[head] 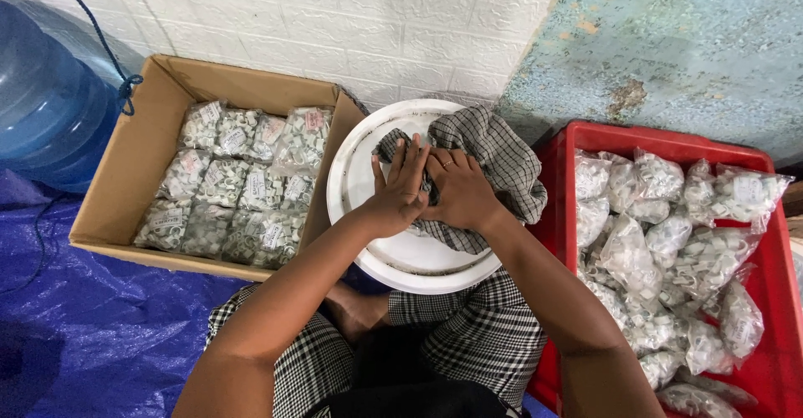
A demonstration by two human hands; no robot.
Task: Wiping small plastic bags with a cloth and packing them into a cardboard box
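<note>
While a blue tarp (100, 317) covers the floor, a cardboard box (125, 175) of bagged parts sits left and a red crate (585, 138) of bags right. Between them, a checked cloth (493, 150) lies on a white lid (360, 167). Left hand (400, 188) presses flat, fingers spread, on the cloth; right hand (460, 190) bunches it.

Both forearms are reaching forward and angling inward, so that the wrists are meeting in the middle in front of the person. The left hand (400, 185) is lying flat, palm down, fingers (410, 154) stretched out straight and pointing away from the body, thumb spread to the side. The right hand (460, 190) is sitting just beside it, touching it, with its knuckles raised and fingers curling downward; a thin ring is showing on one finger. Both arms are bare to above the elbows.
</note>
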